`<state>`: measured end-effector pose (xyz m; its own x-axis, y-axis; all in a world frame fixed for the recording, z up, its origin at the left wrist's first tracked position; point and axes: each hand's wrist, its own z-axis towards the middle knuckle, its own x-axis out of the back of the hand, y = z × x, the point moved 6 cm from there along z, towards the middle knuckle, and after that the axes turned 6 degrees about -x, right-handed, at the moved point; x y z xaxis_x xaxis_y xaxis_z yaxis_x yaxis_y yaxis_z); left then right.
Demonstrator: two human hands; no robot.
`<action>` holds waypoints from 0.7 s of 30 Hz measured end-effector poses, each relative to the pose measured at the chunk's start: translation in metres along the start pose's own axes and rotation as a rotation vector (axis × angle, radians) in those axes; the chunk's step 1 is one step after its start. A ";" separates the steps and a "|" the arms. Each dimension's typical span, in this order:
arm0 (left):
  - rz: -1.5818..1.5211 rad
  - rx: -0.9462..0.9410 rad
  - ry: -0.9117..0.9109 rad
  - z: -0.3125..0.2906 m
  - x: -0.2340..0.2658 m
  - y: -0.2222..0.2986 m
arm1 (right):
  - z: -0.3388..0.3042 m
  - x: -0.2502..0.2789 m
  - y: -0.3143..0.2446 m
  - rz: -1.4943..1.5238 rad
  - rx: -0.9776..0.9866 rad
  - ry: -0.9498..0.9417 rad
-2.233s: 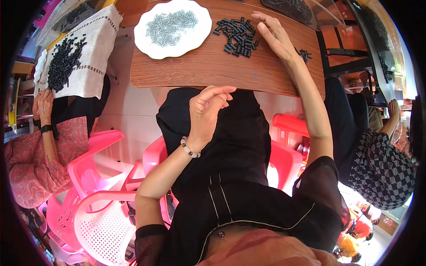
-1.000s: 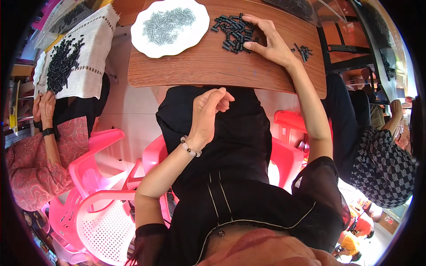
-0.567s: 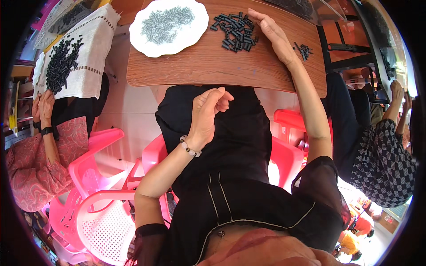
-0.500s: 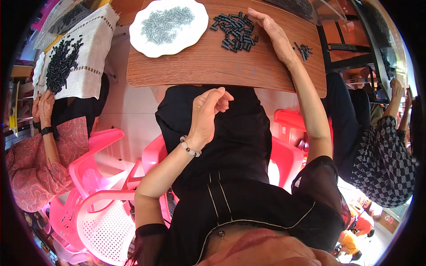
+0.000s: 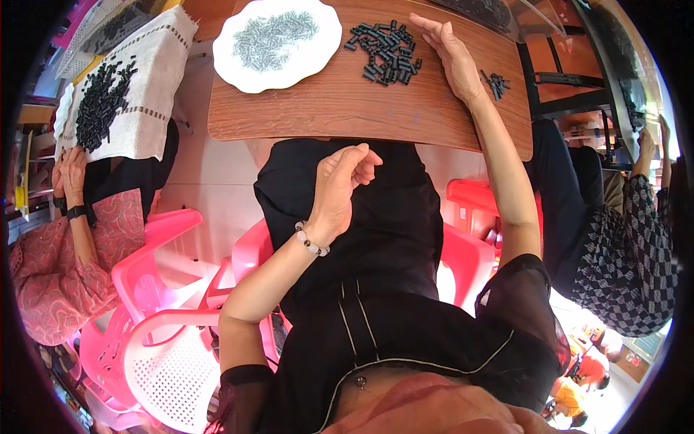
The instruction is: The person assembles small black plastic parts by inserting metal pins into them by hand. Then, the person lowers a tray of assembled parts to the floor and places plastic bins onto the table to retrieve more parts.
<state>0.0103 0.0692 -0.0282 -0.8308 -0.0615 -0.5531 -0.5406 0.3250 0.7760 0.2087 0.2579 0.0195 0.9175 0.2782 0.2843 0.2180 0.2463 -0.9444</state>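
On the brown wooden table (image 5: 311, 119) lies a loose pile of short black tubes (image 5: 387, 54). Along the pile's right side rests my right hand (image 5: 455, 61), open, its fingers stretched out and pointing away from me. A few more thin black pieces (image 5: 496, 84) lie to the right of that wrist. To the pile's left is a white scalloped plate (image 5: 230, 69) with many small, clear to greyish pieces (image 5: 275, 40) on it. Above my lap, short of the table edge, my left hand (image 5: 338, 184) is held with curled fingers; whatever may be inside them is hidden.
At the left, a person's hands (image 5: 71, 170) are by a cloth-covered table (image 5: 148, 79) bearing black pieces (image 5: 105, 105). Another person (image 5: 625, 253) sits at the right by a dark-framed table (image 5: 564, 101). Pink plastic chairs (image 5: 170, 369) stand left of me; a red stool (image 5: 470, 195) is at my right.
Both my hands stay almost in place; the right thumb stands out a little more from the fingers. The view shifts slightly. The person at the right has moved their arms.
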 end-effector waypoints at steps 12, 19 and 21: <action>-0.073 0.064 0.041 0.000 0.003 -0.005 | 0.011 0.002 0.009 -0.239 -0.047 0.085; -0.157 0.147 0.048 0.003 0.005 -0.010 | 0.020 -0.003 0.007 -0.212 -0.064 0.066; -0.173 0.162 0.055 0.004 0.006 -0.011 | 0.022 -0.004 0.005 -0.212 -0.078 0.062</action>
<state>0.0119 0.0687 -0.0410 -0.7360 -0.1790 -0.6529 -0.6509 0.4522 0.6098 0.1991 0.2788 0.0171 0.8667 0.1698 0.4690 0.4307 0.2195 -0.8754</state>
